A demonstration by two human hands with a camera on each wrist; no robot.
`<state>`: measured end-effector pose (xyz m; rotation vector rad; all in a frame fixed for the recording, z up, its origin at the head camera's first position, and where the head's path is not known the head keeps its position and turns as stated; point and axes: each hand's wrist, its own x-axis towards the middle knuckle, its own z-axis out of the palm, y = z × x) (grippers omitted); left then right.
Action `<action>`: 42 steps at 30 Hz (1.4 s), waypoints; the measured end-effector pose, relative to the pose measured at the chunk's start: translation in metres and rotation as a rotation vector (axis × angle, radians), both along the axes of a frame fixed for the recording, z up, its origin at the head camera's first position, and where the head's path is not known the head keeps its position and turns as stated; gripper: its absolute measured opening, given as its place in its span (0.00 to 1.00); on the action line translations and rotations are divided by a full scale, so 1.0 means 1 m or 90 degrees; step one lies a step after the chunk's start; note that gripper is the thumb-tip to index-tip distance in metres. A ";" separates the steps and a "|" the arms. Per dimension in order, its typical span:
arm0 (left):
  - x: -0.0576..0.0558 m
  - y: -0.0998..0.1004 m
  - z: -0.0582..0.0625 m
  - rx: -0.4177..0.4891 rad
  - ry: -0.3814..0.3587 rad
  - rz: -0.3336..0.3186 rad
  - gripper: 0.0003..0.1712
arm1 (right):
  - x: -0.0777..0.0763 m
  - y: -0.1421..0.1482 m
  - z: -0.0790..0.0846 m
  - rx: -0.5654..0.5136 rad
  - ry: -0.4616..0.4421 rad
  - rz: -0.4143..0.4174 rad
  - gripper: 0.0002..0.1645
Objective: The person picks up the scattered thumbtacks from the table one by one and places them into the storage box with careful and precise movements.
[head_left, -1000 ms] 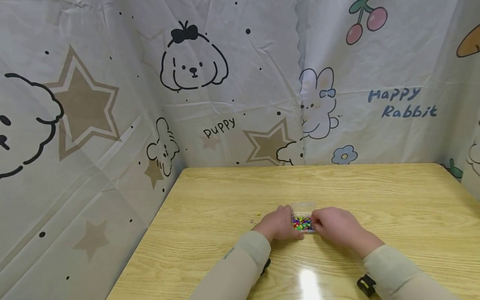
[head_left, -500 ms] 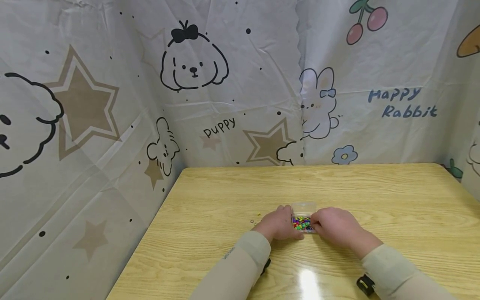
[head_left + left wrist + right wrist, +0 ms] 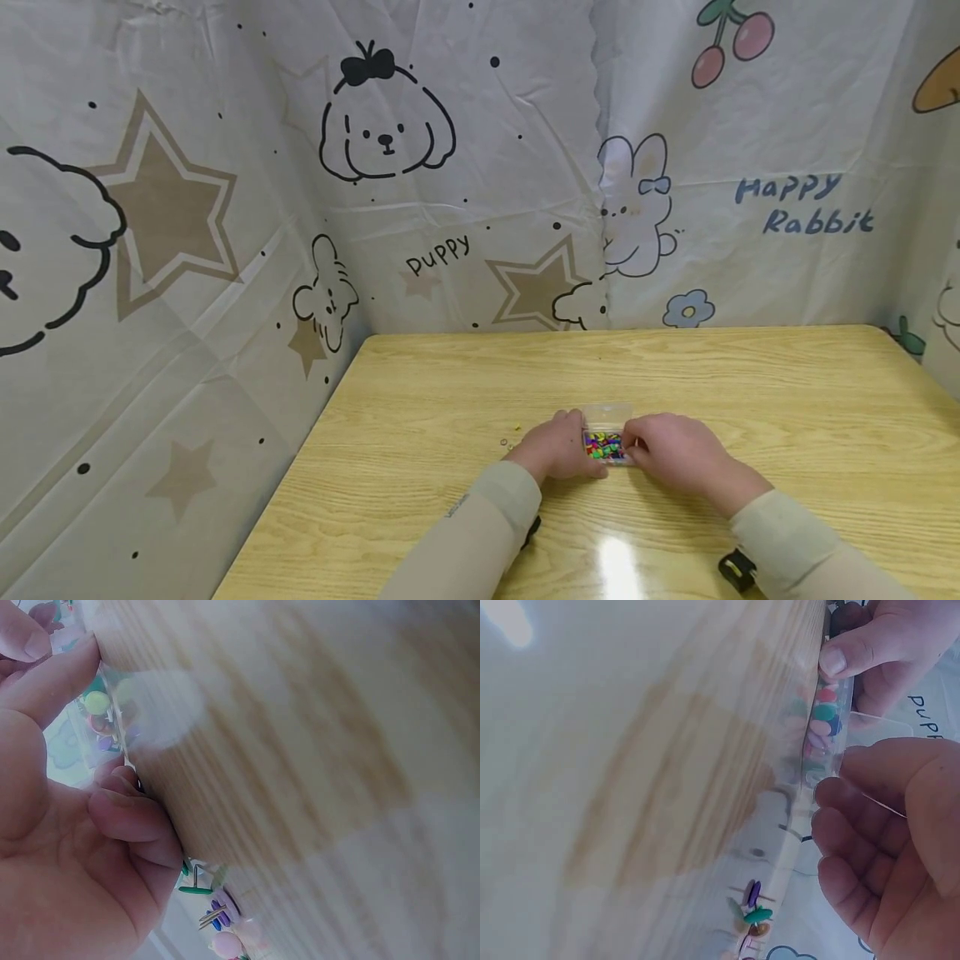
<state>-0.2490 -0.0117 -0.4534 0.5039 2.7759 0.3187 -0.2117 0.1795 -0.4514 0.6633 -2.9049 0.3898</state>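
Observation:
A small clear plastic box (image 3: 617,464) of colourful thumbtacks (image 3: 604,445) stands on the table, its transparent lid (image 3: 608,413) raised at the back. My left hand (image 3: 557,447) grips the box at its left end, with the thumb along the front. At the right end is my right hand (image 3: 675,450), fingers curled and fingertips at the box's edge. Whether those fingertips pinch a tack is hidden. Through the box wall, round tack heads (image 3: 825,712) show in the right wrist view. The left wrist view also shows tacks (image 3: 96,703) beside the left fingers.
Tiny yellow bits (image 3: 517,428) lie on the wooden table (image 3: 450,375) left of the left hand. Loose thumbtacks (image 3: 757,915) also show on the table in the right wrist view. Printed cloth (image 3: 465,167) hangs behind and at the sides. Black wrist gear (image 3: 737,571) hangs under the right cuff.
My right fingertips have shifted slightly left over the box's end, then slightly back right. The left hand and the box stay in place.

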 end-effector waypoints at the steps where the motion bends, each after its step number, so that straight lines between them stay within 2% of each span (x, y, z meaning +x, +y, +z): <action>1: 0.000 0.000 0.000 0.000 -0.001 0.000 0.39 | 0.000 0.001 0.000 -0.001 -0.001 -0.003 0.04; 12: 0.002 -0.003 0.001 0.006 -0.004 -0.002 0.40 | 0.003 0.014 0.004 0.008 -0.002 -0.024 0.05; 24: 0.002 -0.003 0.000 0.000 -0.003 -0.005 0.43 | 0.004 0.036 0.008 0.016 -0.075 -0.060 0.03; 29: 0.003 -0.004 0.001 0.001 -0.007 -0.001 0.44 | 0.007 0.045 0.010 0.024 -0.079 -0.069 0.03; 42: 0.002 -0.001 0.002 0.008 -0.010 0.009 0.45 | 0.002 0.067 0.005 0.034 -0.103 -0.090 0.11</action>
